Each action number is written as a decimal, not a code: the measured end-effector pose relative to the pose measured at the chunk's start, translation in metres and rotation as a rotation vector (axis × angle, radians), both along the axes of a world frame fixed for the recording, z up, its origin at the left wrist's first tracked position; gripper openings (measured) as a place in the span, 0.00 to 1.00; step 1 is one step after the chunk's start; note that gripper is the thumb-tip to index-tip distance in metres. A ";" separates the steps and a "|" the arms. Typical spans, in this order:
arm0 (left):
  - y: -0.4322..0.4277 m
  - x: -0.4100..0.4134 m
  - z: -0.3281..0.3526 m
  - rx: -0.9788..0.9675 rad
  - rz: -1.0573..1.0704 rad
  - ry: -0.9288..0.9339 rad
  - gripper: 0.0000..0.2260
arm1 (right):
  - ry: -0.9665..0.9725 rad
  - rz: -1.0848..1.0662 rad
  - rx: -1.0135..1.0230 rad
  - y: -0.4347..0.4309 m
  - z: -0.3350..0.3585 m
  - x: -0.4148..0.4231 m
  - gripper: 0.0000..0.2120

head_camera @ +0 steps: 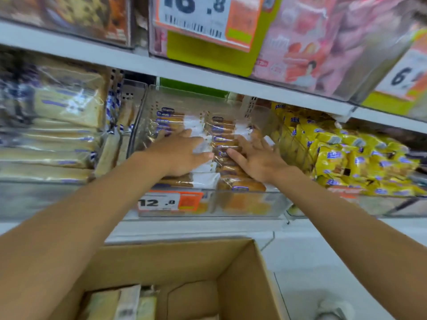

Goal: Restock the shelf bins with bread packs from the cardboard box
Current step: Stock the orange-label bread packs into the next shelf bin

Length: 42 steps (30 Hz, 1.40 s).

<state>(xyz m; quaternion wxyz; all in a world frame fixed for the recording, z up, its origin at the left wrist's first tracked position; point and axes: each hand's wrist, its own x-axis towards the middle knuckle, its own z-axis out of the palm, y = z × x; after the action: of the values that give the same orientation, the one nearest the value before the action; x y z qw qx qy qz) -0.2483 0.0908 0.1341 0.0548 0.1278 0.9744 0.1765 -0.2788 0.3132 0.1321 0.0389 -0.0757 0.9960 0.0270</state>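
L hand & R hand lie flat, fingers straight, pressing the bread packs down in the clear bin. Risk: the stack reaches approx. the front wall, so an uneven push could slide top packs over it or squash the buns. The upper shelf sits low, so little headroom, and the side walls are tight. Spare packs wait in the cardboard box below.

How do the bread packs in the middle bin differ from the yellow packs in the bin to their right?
The middle bread packs have clear wrappers with white bands; the yellow packs are opaque. The middle bread packs lie in two neat rows, the yellow packs in a loose heap. Both sit in clear bins on one shelf.
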 end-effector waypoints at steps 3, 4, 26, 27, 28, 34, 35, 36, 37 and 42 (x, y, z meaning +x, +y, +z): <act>-0.004 0.030 0.003 0.200 0.020 0.204 0.20 | 0.248 0.101 -0.010 -0.009 0.010 0.022 0.26; -0.005 0.043 0.006 0.232 0.046 0.282 0.16 | 0.359 0.153 -0.084 -0.016 0.014 0.034 0.22; -0.055 0.241 -0.263 0.308 0.539 -0.453 0.07 | -0.864 0.082 -0.159 -0.001 -0.367 0.242 0.25; -0.056 0.244 -0.270 0.320 0.542 -0.472 0.07 | -0.800 0.120 -0.078 0.000 -0.380 0.243 0.26; -0.057 0.246 -0.276 0.334 0.543 -0.487 0.06 | -0.731 0.134 -0.056 0.001 -0.387 0.244 0.26; -0.050 0.251 -0.298 0.542 0.583 -0.596 0.05 | -0.777 0.042 -0.295 -0.009 -0.369 0.214 0.12; -0.045 0.249 -0.298 0.617 0.572 -0.633 0.08 | -0.816 0.033 -0.372 -0.013 -0.355 0.206 0.11; -0.039 0.246 -0.295 0.695 0.553 -0.678 0.13 | -0.854 0.042 -0.449 -0.019 -0.339 0.198 0.10; -0.032 0.243 -0.289 0.746 0.526 -0.714 0.20 | -0.887 0.054 -0.515 -0.027 -0.323 0.192 0.09; -0.014 0.232 -0.255 0.936 0.591 -0.646 0.09 | -1.065 0.056 -0.769 -0.046 -0.248 0.180 0.06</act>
<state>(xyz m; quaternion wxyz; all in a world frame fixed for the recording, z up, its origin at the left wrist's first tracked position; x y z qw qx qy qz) -0.0168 0.0766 -0.1212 0.2330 -0.1957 0.7229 0.6204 -0.0983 0.2677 -0.1161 0.4958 -0.1132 0.7769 -0.3712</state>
